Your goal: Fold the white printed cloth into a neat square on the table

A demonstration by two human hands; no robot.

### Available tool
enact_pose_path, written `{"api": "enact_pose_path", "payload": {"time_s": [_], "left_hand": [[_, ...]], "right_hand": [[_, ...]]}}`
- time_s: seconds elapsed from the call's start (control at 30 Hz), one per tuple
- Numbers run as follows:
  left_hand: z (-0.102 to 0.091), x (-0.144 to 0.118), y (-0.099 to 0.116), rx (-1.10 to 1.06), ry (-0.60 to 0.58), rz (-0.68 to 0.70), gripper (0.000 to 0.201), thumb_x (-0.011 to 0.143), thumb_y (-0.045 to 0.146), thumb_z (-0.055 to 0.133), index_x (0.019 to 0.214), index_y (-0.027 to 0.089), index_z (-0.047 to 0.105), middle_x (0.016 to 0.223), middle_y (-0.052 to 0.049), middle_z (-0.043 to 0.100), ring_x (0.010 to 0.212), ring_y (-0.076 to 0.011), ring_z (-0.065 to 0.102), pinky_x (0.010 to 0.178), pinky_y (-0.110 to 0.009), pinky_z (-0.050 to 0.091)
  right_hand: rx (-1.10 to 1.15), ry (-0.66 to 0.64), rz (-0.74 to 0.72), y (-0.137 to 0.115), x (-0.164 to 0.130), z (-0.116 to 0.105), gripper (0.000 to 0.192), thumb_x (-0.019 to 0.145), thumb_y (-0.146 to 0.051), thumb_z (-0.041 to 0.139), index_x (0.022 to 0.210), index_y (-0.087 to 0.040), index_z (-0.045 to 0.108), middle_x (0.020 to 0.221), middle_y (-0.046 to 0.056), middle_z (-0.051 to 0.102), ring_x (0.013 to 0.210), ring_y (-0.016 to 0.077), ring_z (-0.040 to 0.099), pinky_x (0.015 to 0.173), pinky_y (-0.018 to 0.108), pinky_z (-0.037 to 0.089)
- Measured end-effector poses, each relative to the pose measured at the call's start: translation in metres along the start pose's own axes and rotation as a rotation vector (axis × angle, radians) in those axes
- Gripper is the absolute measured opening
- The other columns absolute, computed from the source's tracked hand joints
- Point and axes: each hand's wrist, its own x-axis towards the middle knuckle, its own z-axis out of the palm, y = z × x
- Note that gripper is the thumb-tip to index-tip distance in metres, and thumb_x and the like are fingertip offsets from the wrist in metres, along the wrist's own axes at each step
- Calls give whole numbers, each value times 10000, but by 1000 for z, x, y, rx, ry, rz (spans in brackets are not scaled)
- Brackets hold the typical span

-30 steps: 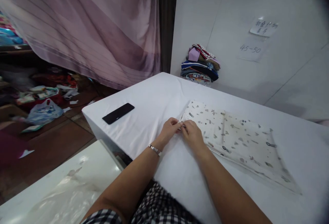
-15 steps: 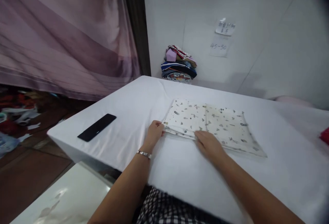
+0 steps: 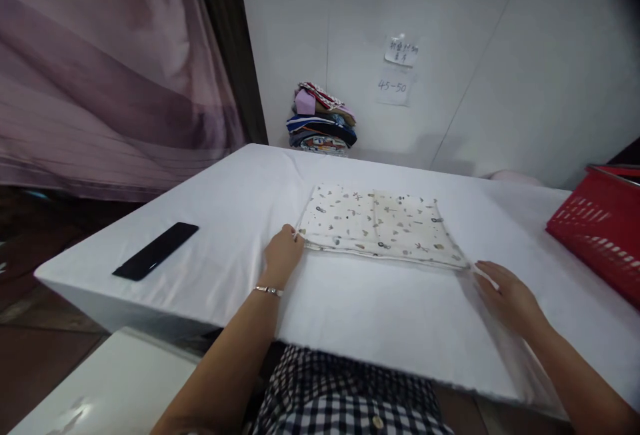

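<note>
A white cloth with small grey and tan prints (image 3: 345,218) lies folded flat on the white-covered table (image 3: 370,302). Its near edge runs in layers between my two hands. My left hand (image 3: 284,248), wearing a bracelet (image 3: 269,290), pinches the near left corner. At the near right corner is my right hand (image 3: 510,295), its fingertips closed on the cloth's edge; the exact grip there is partly hidden.
A black flat object (image 3: 156,250) lies on the table's left side. Folded clothes (image 3: 323,120) are stacked by the wall. A red plastic basket (image 3: 600,228) stands at the right. Beneath the left edge is a white surface (image 3: 115,382).
My right hand has slid rightward from the middle of the near edge to the right corner. My left hand stays at the left corner. The view has turned right, bringing the basket in.
</note>
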Motion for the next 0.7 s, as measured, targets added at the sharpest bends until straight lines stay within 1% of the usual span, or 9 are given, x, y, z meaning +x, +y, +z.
{"api": "enact_pose_path", "payload": {"time_s": [0.07,0.13,0.17,0.2,0.27,0.33,0.47,0.57,0.7], "left_hand": [[3,-1,-1,33,115,100,227,819,229,429,1008,172,541,1011,-119,625,927,-269,576,691,-345,430],[7,-2,0,40,229,256,225,811,186,442,998,166,566,1075,-119,596,995,-262,541,767,-355,429],[8,-3,1,30,255,351,210,816,181,450,979,172,581,1069,-108,598,998,-253,535,796,-356,424],[10,-5,3,15,256,455,188,823,187,459,951,182,596,1051,-93,605,993,-243,534,817,-356,419],[13,-7,8,-16,203,645,152,836,213,483,905,202,619,1019,-66,620,984,-224,535,842,-355,412],[16,-9,13,-25,137,760,147,843,221,497,897,210,633,1011,-54,629,982,-213,537,854,-360,406],[20,-8,19,9,79,788,175,853,199,488,925,214,648,1006,-62,639,976,-212,543,855,-374,401],[22,-6,19,30,49,803,194,864,209,476,962,224,644,1012,-64,639,993,-212,540,865,-375,397],[25,-3,21,25,9,830,209,852,199,498,1010,234,629,1044,-55,634,1022,-212,533,885,-376,390]], "right_hand": [[66,73,-18,-16,3,-2,410,873,-454,384,1029,-191,657,1108,92,654,1067,264,580,915,447,480],[136,103,-82,-39,10,-1,362,886,-405,391,1021,-204,660,1090,76,661,1072,246,575,931,436,469],[170,107,-125,-53,14,1,339,891,-375,396,1016,-208,663,1088,71,662,1070,237,576,930,426,470],[200,97,-174,-66,18,3,319,892,-348,403,1016,-213,664,1091,66,661,1075,231,573,930,417,471],[241,59,-259,-93,29,8,291,894,-308,416,1021,-226,664,1086,53,665,1089,226,564,945,419,459],[262,21,-328,-115,40,15,286,894,-277,419,1040,-229,660,1087,49,666,1088,229,562,954,432,445],[258,-58,-435,-143,63,27,283,891,-244,419,1033,-217,663,1093,64,658,1051,235,567,915,421,453],[235,-94,-469,-151,75,34,273,887,-241,432,1033,-203,660,1083,77,654,1011,235,569,871,406,461],[197,-114,-460,-155,80,41,249,886,-250,454,1016,-214,663,1068,81,654,982,238,561,839,402,453]]}}
